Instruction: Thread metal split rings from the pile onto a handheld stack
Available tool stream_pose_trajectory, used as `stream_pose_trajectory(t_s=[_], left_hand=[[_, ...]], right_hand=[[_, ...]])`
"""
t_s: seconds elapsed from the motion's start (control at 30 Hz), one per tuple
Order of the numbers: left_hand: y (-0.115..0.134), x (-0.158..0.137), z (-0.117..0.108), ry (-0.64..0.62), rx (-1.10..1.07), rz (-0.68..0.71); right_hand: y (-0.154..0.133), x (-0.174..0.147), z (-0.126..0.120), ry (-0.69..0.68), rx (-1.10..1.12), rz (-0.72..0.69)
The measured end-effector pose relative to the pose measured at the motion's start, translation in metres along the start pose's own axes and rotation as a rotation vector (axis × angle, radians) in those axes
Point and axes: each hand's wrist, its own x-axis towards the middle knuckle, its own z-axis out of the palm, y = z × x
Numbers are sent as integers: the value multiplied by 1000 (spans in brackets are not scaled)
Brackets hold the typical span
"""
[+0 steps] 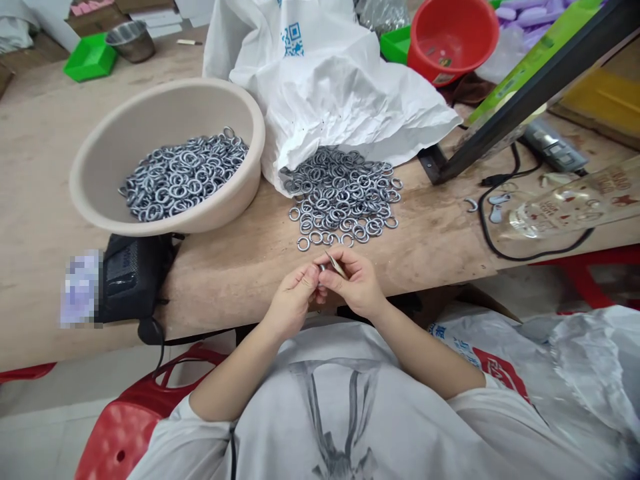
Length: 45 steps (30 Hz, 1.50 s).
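My left hand (296,297) is closed in a pinch on a small grey ring (322,268), mostly hidden by the fingers. Touching it from the other side, my right hand (359,283) grips a slim, pointed tool (338,267), perhaps a small blade; its tip points up and left. Both hands meet at the table's front edge. Just beyond them lies a loose pile of grey rings (345,200), spilling from the mouth of a white woven sack (350,100). Many more rings (185,177) fill the bottom of a large beige basin (95,167) to the left.
A black device (133,273) sits below the basin. On the right are a black metal bar (530,100), a cable (483,220), a clear plastic bag (560,207) and a grey power tool (555,147). Farther back stand a red bucket (455,33), green tray (90,59) and metal bowl (131,41).
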Motion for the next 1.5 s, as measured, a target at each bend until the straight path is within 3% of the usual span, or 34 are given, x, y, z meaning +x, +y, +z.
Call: stream_pose_trajectory(t_s=[0.1, 0.17, 0.3, 0.43, 0.57, 0.73, 0.8, 0.9, 1.0, 1.07, 1.13, 1.23, 1.33, 1.4, 1.5], left_hand=[[-1, -1, 0, -50, 72, 45], [0, -2, -2, -63, 95, 66], [1, -2, -7, -39, 63, 36], [2, -2, -7, -28, -2, -8], [2, -4, -5, -51, 7, -21], [3, -15, -14, -274, 173, 22], [4, -19, -23, -214, 166, -4], [8, -23, -41, -46, 113, -33], [14, -22, -55, 107, 52, 19], [17, -20, -60, 182, 26, 44], [16, -16, -59, 247, 81, 101], [10, -10, -52, 303, 395, 243], [5, -7, -43, 245, 684, 330], [2, -6, -36, 216, 652, 338], [-1, -5, -25, 211, 337, 249]], right_hand=[[-5, 4, -2, 33, -70, 11], [-12, 4, -8, 30, -252, -78], [-25, -8, -16, -115, -654, -304], [-28, -19, -14, -140, -835, -372], [-25, -16, -17, -180, -833, -356], [-20, 16, -28, 37, -972, -149], [-19, 32, -24, 31, -1119, -137], [-15, 51, -8, -91, -1380, -151], [-12, 58, 5, -140, -1527, -99], [-11, 58, 8, -114, -1470, -87], [-12, 53, 9, -114, -1241, -84], [-15, 41, 10, -195, -708, 14], [-20, 25, 13, -238, -355, 144], [-22, 15, 15, -168, -298, 132], [-22, 6, 16, -54, -347, 7]])
